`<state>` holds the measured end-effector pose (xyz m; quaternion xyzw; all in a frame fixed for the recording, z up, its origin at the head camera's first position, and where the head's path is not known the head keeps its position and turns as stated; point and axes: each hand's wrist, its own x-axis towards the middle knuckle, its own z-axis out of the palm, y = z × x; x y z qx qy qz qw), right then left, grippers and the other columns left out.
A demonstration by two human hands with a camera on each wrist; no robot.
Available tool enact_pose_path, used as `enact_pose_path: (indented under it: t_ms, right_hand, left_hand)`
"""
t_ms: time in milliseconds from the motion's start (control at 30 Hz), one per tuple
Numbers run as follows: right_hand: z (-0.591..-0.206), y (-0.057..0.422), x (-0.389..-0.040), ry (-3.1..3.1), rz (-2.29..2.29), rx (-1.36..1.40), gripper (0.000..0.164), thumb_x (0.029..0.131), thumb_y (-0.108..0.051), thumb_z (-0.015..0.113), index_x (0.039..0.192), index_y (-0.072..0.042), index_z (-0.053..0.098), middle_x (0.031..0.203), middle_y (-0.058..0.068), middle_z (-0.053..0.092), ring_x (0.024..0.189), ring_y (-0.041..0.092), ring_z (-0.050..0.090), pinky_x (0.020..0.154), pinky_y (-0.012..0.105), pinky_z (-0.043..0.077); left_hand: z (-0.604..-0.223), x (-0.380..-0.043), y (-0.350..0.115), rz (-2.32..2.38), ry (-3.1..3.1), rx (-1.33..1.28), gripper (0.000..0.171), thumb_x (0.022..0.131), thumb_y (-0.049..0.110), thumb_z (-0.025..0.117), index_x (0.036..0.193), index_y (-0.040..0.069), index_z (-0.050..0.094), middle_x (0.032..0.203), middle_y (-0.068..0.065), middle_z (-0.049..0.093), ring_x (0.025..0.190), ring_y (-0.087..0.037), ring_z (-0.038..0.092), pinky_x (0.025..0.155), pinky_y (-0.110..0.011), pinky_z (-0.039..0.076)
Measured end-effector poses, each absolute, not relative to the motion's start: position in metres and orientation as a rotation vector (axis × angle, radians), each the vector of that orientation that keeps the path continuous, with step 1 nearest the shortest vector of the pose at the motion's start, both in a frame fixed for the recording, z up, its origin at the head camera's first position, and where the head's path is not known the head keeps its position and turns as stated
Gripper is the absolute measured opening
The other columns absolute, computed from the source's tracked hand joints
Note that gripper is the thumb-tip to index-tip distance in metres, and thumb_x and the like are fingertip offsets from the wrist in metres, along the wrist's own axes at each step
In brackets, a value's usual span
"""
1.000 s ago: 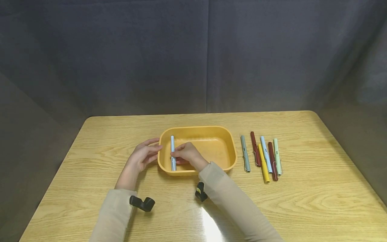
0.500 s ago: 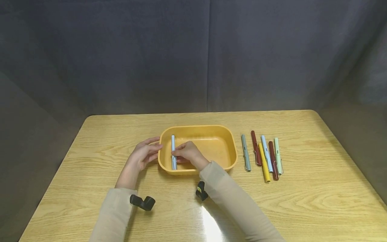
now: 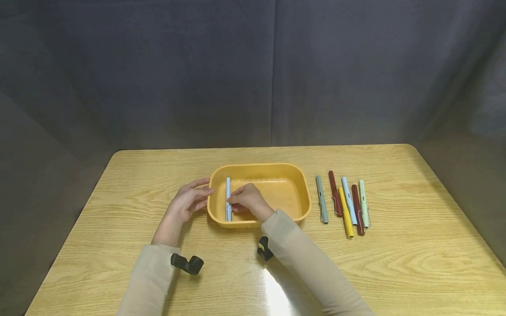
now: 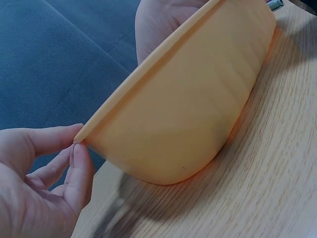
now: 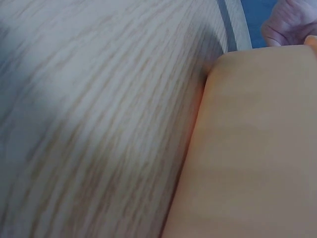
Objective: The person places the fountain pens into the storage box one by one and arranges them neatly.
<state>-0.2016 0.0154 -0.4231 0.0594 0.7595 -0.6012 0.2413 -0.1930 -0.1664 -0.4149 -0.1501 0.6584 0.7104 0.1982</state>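
A yellow open box (image 3: pixel 281 199) stands on the table in the head view. My left hand (image 3: pixel 189 202) is at its left end; in the left wrist view that hand (image 4: pixel 47 173) pinches the rim between thumb and fingertips. Inside the box, near the left wall, a light blue pen (image 3: pixel 228 186) lies lengthwise away from me. My right hand (image 3: pixel 250 199) reaches over the near rim and pinches this pen by its lower half, partly covering it. In the right wrist view the box wall (image 5: pixel 262 148) hides the right hand; my left hand shows at the upper right.
Right of the box lie several pens: a grey-green pen (image 3: pixel 322 199), two dark red ones, a yellow pen (image 3: pixel 345 213), a light blue one and a pale green pen (image 3: pixel 363 204). Some lie very close together. A dark curtain (image 3: pixel 272 74) hangs behind the wooden table (image 3: pixel 415 245).
The light blue pen has shifted very slightly to the right inside the box, with the fingers of my right hand. My left hand stays at the rim, and the other pens lie as before.
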Motion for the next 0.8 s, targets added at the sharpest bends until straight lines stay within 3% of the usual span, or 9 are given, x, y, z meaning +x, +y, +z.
enact_pose_path:
  t_ms: [333, 533, 800]
  right_hand:
    - [-0.423, 0.018, -0.203, 2.154, -1.563, 0.161, 0.02, 0.086, -0.005, 0.069, 0.099, 0.009, 0.068, 0.07, 0.007, 0.067, 0.051, 0.006, 0.057, 0.053, 0.016, 0.054]
    - [-0.42, 0.022, -0.203, 2.209, -1.517, 0.136, 0.02, 0.085, -0.008, 0.07, 0.097, 0.008, 0.068, 0.085, 0.017, 0.073, 0.054, 0.009, 0.058, 0.058, 0.02, 0.057]
    - [-0.412, 0.035, -0.205, 2.167, -1.567, 0.127, 0.024, 0.086, -0.006, 0.067, 0.106, 0.008, 0.067, 0.079, 0.007, 0.065, 0.061, 0.011, 0.058, 0.064, 0.024, 0.059]
  left_hand:
    - [-0.414, -0.192, -0.166, 1.984, 1.859, -0.416, 0.058, 0.093, 0.007, 0.059, 0.146, 0.007, 0.036, 0.148, -0.017, 0.038, 0.076, 0.001, 0.063, 0.071, -0.012, 0.054]
    - [-0.414, -0.192, -0.167, 1.986, 1.869, -0.4, 0.058, 0.092, 0.007, 0.06, 0.145, 0.006, 0.037, 0.144, -0.015, 0.043, 0.076, 0.001, 0.063, 0.071, -0.012, 0.055]
    - [-0.414, -0.192, -0.167, 1.982, 1.874, -0.407, 0.057, 0.092, 0.007, 0.06, 0.145, 0.006, 0.038, 0.145, -0.015, 0.042, 0.074, 0.002, 0.063, 0.07, -0.011, 0.054]
